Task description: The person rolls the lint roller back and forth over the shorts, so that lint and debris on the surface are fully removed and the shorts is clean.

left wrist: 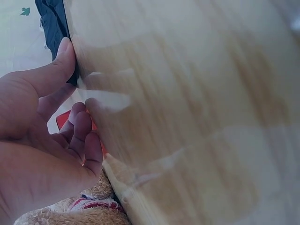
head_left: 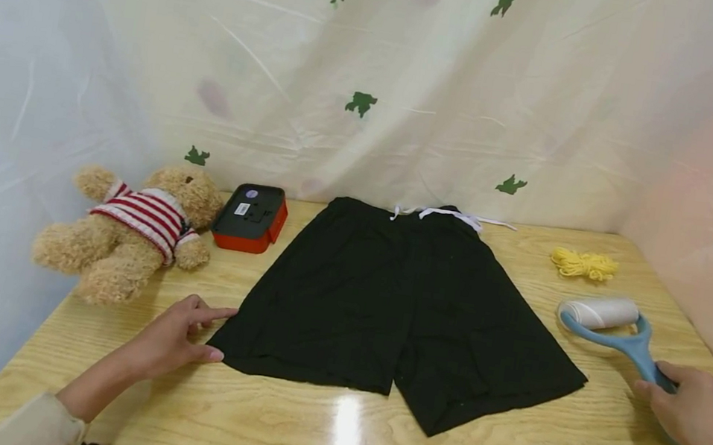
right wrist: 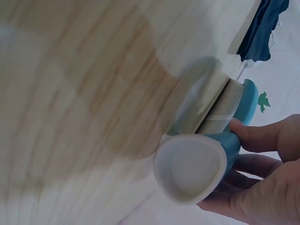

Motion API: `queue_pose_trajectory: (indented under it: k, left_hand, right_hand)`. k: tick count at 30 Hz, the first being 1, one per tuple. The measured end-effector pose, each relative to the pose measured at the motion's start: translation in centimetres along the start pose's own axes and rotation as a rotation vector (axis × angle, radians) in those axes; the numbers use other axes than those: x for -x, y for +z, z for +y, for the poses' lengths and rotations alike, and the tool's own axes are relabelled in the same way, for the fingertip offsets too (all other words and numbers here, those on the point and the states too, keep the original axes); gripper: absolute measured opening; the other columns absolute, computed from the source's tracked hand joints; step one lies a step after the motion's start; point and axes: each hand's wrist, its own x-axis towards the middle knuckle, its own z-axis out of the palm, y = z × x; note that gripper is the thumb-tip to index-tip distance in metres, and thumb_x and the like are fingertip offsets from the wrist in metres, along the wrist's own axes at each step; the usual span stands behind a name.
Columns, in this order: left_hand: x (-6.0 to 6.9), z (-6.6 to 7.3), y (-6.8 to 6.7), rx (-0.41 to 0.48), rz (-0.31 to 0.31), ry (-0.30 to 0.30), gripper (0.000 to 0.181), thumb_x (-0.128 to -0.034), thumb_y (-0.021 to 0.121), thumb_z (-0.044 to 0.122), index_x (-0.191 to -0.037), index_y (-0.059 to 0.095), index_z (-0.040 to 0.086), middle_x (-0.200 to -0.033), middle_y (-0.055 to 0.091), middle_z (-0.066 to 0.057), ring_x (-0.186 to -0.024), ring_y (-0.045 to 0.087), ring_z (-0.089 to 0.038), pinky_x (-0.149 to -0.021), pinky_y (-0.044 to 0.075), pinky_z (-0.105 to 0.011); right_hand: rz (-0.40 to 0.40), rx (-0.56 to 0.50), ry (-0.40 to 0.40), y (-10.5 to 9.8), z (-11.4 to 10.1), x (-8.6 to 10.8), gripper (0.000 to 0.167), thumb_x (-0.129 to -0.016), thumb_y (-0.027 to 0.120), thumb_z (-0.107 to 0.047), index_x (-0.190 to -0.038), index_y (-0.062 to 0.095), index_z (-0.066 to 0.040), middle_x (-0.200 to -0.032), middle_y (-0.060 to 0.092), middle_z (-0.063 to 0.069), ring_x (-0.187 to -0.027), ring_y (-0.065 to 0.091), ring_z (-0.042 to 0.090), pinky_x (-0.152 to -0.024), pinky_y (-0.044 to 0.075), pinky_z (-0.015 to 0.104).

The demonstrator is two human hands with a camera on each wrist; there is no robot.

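A pair of black shorts (head_left: 347,296) with a white drawstring lies spread flat on the wooden table, waistband toward the back wall. At the left leg's hem corner, my left hand (head_left: 168,337) touches the fabric with thumb and index finger set apart. In the left wrist view, the tips of this hand (left wrist: 51,112) meet the dark cloth edge while the other fingers curl below. My right hand (head_left: 700,407) grips the blue handle of a lint roller (head_left: 640,350), right of the shorts. Its white roll points away from me; the right wrist view shows the handle's pale round end.
A teddy bear (head_left: 136,223) in a striped sweater lies at the left, beside a red and black box (head_left: 252,218). Behind the lint roller is a bundle of yellow yarn (head_left: 584,264). A pale curtain (head_left: 412,109) surrounds the table's back and sides.
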Motion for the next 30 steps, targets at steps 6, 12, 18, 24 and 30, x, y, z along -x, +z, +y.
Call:
queue_pose_trajectory:
  k: [6, 12, 18, 24, 30]
  left_hand:
    - [0.0, 0.1, 0.0, 0.008, -0.017, -0.016, 0.061, -0.0733, 0.083, 0.015, -0.130, 0.061, 0.004, -0.085, 0.043, -0.004, -0.074, 0.035, -0.017, -0.063, 0.033, -0.026]
    - [-0.1, 0.1, -0.1, 0.001, -0.031, -0.020, 0.061, -0.0741, 0.082, 0.016, -0.130, 0.061, 0.004, -0.086, 0.044, -0.004, -0.075, 0.036, -0.018, -0.063, 0.033, -0.026]
    - [-0.1, 0.1, -0.1, -0.003, -0.032, -0.025, 0.061, -0.0741, 0.082, 0.016, -0.130, 0.061, 0.004, -0.086, 0.044, -0.004, -0.075, 0.035, -0.017, -0.063, 0.033, -0.026]
    - [-0.1, 0.1, -0.1, -0.007, -0.032, -0.018, 0.061, -0.0746, 0.082, 0.016, -0.130, 0.061, 0.003, -0.086, 0.044, -0.004, -0.074, 0.035, -0.017, -0.063, 0.033, -0.026]
    - [-0.1, 0.1, -0.2, -0.001, -0.040, -0.021, 0.061, -0.0750, 0.082, 0.017, -0.131, 0.060, 0.004, -0.086, 0.044, -0.004, -0.074, 0.035, -0.017, -0.063, 0.033, -0.026]
  right_hand:
    - [0.112, -0.010, -0.026, 0.0, 0.3, 0.1, 0.039, -0.084, 0.068, -0.007, -0.107, 0.058, 0.023, -0.069, 0.061, 0.023, -0.052, 0.044, 0.019, -0.046, 0.033, 0.031]
    - [0.207, -0.022, -0.103, -0.4, 0.0, 0.3, 0.037, -0.083, 0.066, 0.001, -0.108, 0.055, 0.026, -0.074, 0.063, 0.032, -0.043, 0.040, 0.016, -0.040, 0.030, 0.029]
    - [0.341, -0.043, -0.215, -1.0, -1.7, 0.2, 0.032, -0.080, 0.067, 0.007, -0.108, 0.059, 0.022, -0.078, 0.062, 0.036, -0.040, 0.033, 0.008, -0.038, 0.027, 0.027]
    - [0.415, -0.067, -0.325, -1.9, -4.3, 0.1, 0.030, -0.076, 0.070, 0.010, -0.106, 0.065, 0.017, -0.072, 0.064, 0.029, -0.043, 0.030, 0.003, -0.040, 0.024, 0.022]
    - [0.419, -0.121, -0.425, -1.9, -7.0, 0.2, 0.037, -0.068, 0.076, 0.014, -0.104, 0.068, 0.014, -0.083, 0.067, 0.029, -0.054, 0.039, -0.008, -0.044, 0.029, 0.015]
